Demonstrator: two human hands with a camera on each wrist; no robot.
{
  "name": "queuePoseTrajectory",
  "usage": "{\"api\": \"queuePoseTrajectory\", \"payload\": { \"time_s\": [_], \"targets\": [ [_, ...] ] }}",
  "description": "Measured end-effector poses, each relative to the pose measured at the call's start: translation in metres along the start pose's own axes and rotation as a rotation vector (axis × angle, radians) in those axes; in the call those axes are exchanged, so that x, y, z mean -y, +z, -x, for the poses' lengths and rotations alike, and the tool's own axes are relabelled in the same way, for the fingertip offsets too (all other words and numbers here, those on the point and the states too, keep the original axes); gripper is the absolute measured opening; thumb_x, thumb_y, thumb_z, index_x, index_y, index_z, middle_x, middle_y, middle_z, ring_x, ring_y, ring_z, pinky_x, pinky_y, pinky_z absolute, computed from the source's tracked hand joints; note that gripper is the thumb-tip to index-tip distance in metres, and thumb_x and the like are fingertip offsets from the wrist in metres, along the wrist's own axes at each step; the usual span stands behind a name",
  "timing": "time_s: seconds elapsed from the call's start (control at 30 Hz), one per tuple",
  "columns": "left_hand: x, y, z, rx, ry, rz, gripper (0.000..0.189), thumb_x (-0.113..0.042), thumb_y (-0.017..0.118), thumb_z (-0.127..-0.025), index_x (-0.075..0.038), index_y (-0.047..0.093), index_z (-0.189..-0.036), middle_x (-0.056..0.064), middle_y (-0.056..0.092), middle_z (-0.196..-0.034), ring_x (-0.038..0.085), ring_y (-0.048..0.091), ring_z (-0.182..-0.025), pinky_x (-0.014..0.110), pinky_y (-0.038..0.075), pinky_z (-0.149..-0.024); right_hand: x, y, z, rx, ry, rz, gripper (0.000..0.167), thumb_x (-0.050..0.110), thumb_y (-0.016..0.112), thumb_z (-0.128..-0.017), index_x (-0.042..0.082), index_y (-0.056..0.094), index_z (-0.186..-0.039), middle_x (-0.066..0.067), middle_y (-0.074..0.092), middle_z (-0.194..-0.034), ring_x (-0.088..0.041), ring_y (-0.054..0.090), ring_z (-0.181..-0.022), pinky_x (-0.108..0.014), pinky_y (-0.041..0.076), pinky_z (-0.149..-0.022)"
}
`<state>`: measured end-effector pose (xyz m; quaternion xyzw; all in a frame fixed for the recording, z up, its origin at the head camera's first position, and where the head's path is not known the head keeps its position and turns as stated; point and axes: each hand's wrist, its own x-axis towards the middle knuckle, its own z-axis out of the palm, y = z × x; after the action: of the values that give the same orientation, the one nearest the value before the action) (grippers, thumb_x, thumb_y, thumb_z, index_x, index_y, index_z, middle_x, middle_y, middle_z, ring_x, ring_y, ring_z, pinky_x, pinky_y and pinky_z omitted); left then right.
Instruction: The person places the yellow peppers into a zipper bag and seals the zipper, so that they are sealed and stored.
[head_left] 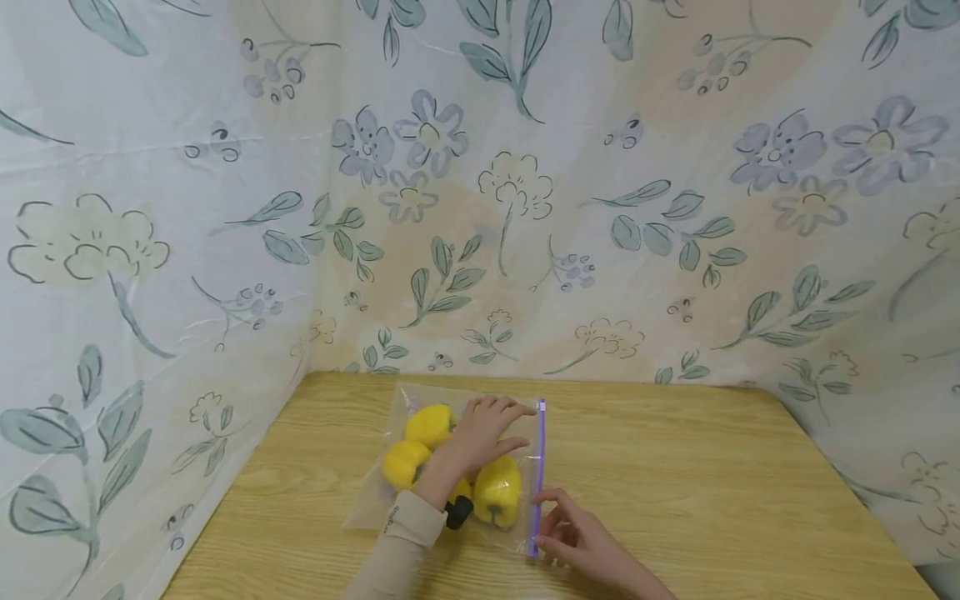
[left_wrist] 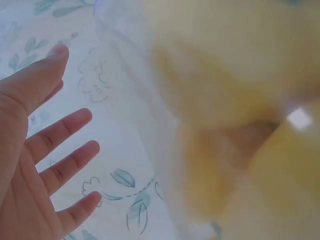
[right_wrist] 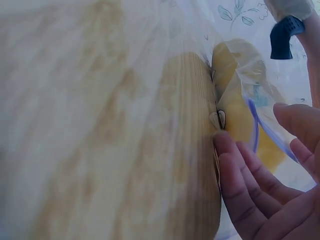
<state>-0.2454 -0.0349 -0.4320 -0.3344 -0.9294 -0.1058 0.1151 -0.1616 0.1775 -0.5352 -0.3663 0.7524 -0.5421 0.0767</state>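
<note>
A clear zip bag (head_left: pixel 371 507) lies flat on the table with several yellow bell peppers (head_left: pixel 498 487) inside. Its purple zip strip (head_left: pixel 539 458) runs down the right side. My left hand (head_left: pixel 480 435) reaches over the bag, fingers extended toward the upper end of the strip. In the left wrist view the fingers are spread and hold nothing, beside the blurred bag. My right hand (head_left: pixel 581 540) is at the lower end of the strip, fingertips right at its edge. Seen from the right wrist, the thumb and loosely bent fingers (right_wrist: pixel 235 185) stand apart near the purple strip.
The wooden table (head_left: pixel 675 467) extends to both sides of the bag. Floral cloth (head_left: pixel 600 250) hangs behind the table and along its sides. A small black device (head_left: pixel 459 512) sits on the left wrist, by a light sleeve (head_left: pixel 397 542).
</note>
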Motion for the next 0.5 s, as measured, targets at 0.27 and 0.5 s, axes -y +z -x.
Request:
{"api": "queuePoseTrajectory", "payload": {
  "time_s": [0.27, 0.5],
  "targets": [
    [0.013, -0.007, -0.021, 0.078, 0.007, 0.015, 0.043, -0.046, 0.051, -0.091, -0.030, 0.049, -0.132, -0.003, 0.052, -0.129, 0.024, 0.045, -0.122, 0.049, 0.037, -0.098, 0.002, 0.002, 0.003, 0.054, 0.139, -0.135, 0.046, 0.016, 0.056, -0.093, 0.007, 0.032, -0.132, -0.018, 0.059, -0.092, -0.016, 0.066, -0.067, -0.037, 0.055, -0.053],
    [0.027, -0.006, -0.038, 0.133, 0.006, 0.039, 0.041, -0.046, 0.052, -0.092, -0.029, 0.051, -0.129, -0.002, 0.050, -0.132, 0.022, 0.043, -0.123, 0.048, 0.033, -0.102, 0.000, 0.005, 0.003, 0.026, 0.159, -0.155, 0.043, 0.015, 0.057, -0.092, 0.006, 0.037, -0.129, -0.019, 0.059, -0.093, -0.017, 0.067, -0.067, -0.037, 0.055, -0.050]
  ]
}}
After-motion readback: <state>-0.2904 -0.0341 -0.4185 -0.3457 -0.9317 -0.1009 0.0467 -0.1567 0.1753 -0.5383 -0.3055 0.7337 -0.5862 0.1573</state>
